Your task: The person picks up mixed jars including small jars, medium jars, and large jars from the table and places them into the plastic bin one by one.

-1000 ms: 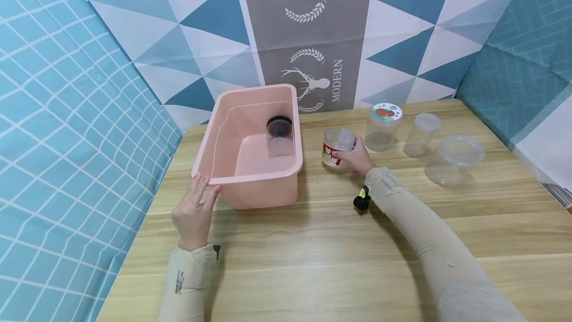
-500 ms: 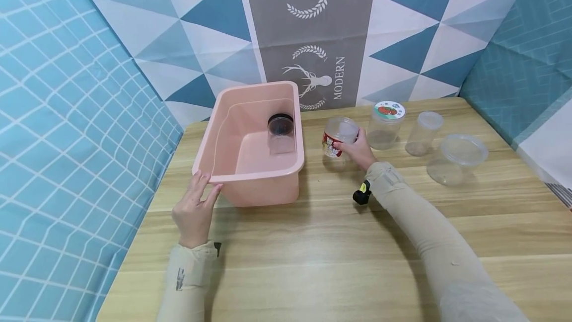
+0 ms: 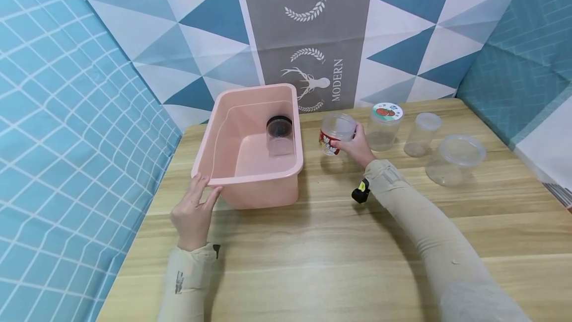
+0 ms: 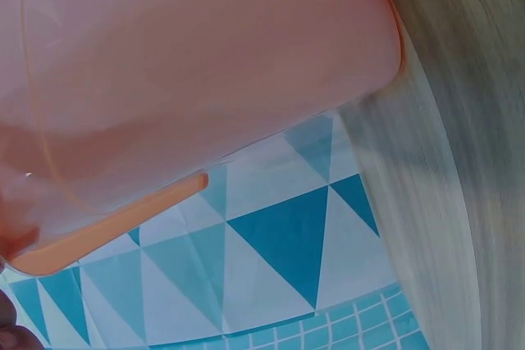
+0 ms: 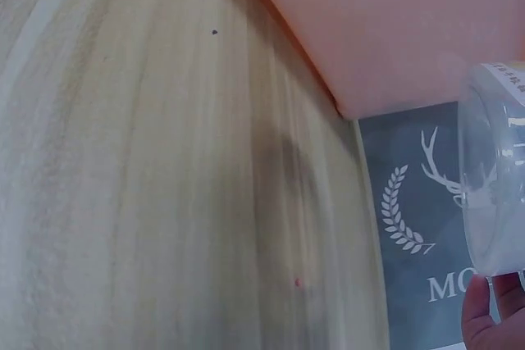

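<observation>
With our right grip [image 3: 356,149] grasping the jar [image 3: 332,135], we should hold it level — while our left grip [image 3: 193,216] pinches the tub's rim [image 3: 256,179].

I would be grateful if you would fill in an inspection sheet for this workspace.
Surface: wood-grain table, with a small dark speck in the right wrist view.
Job's things: pink tub with a black-ended clear container inside; red-labelled jar held above the table; fruit-lidded jar, narrow clear container and wide clear container at right.
Clutter: nothing seen beyond the speck.
Hands: left hand grips the tub's near-left rim; right hand grips the red-labelled jar.
Cables: nothing seen.
Surroundings: triangle-and-deer backdrop behind; blue grid covering at left.
</observation>
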A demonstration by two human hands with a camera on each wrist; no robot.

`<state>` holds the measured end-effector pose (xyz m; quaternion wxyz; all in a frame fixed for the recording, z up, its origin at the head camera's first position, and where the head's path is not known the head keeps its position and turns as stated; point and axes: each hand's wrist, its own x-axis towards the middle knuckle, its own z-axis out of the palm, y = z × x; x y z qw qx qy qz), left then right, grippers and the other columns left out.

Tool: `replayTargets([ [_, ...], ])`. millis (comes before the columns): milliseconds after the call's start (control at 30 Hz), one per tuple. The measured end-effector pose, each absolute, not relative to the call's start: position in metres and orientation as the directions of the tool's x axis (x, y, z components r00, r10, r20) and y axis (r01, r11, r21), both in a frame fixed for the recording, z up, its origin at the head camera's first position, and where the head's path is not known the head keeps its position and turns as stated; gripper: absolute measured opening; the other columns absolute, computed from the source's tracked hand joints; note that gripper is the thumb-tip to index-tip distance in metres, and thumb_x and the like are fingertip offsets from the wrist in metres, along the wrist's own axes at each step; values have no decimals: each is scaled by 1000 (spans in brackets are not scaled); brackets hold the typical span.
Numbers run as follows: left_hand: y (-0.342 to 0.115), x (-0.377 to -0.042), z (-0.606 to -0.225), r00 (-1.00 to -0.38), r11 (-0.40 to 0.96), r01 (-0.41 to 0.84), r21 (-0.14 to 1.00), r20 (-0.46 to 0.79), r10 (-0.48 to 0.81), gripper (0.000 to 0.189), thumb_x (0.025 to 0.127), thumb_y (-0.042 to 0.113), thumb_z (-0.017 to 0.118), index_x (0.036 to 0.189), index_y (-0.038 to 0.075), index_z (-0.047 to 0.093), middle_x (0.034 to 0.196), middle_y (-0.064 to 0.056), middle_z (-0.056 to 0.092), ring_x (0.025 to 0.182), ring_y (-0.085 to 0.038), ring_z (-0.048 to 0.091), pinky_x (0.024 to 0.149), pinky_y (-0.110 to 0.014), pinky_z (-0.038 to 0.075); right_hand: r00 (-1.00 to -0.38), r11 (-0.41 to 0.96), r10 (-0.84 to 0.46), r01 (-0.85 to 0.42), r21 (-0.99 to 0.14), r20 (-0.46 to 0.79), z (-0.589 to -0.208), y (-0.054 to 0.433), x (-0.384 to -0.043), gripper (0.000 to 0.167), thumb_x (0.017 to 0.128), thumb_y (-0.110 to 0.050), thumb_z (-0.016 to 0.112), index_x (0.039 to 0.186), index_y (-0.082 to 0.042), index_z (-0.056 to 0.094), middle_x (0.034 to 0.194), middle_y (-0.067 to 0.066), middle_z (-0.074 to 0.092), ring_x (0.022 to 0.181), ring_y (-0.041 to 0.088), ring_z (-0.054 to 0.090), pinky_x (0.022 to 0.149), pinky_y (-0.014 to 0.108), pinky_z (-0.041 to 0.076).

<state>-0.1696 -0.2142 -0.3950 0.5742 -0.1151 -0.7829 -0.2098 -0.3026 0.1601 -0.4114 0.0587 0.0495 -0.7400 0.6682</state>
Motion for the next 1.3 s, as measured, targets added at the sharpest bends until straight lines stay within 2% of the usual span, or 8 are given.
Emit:
replayTargets([
  [167, -214, -168, -395, -318, 883, 421, 206, 945, -68, 54, 86, 51, 61, 92, -2, 74, 98, -18, 70, 82, -37, 69, 49, -44, 46, -984, 153, -23, -180, -972, 179, -409, 161, -303, 87, 79, -4, 72, 143, 7, 16, 140, 31, 32, 127, 43, 37, 105, 51, 33],
  [500, -212, -168, -396, -331, 891, 392, 227, 939, -94, 56, 87, 52, 60, 93, -2, 74, 100, -18, 70, 80, -38, 69, 47, -43, 44, -988, 142, -37, -156, -978, 152, -405, 165, -302, 86, 81, -5, 71, 144, 6, 14, 141, 31, 30, 128, 42, 35, 105, 52, 32],
  [767, -206, -169, -399, -334, 887, 369, 277, 930, -151, 57, 85, 53, 61, 92, -2, 73, 108, -22, 66, 85, -43, 67, 52, -47, 47, -990, 155, -48, -141, -978, 135, -404, 170, -301, 85, 84, -7, 69, 145, 5, 12, 143, 29, 29, 129, 41, 35, 106, 51, 32],
  [1033, -209, -171, -399, -339, 898, 354, 260, 931, -135, 55, 87, 53, 60, 94, -1, 72, 114, -24, 64, 85, -45, 66, 46, -47, 43, -989, 116, -49, -142, -983, 137, -401, 174, -303, 85, 83, -4, 67, 146, 4, 10, 144, 30, 27, 131, 41, 33, 107, 50, 30],
  [1300, -210, -170, -399, -325, 903, 359, 236, 938, -115, 55, 87, 53, 59, 92, 0, 73, 111, -23, 65, 81, -44, 67, 44, -46, 43, -978, 132, -33, -207, -969, 205, -389, 176, -301, 81, 80, -6, 66, 142, 7, 16, 139, 31, 33, 125, 42, 38, 104, 51, 33],
])
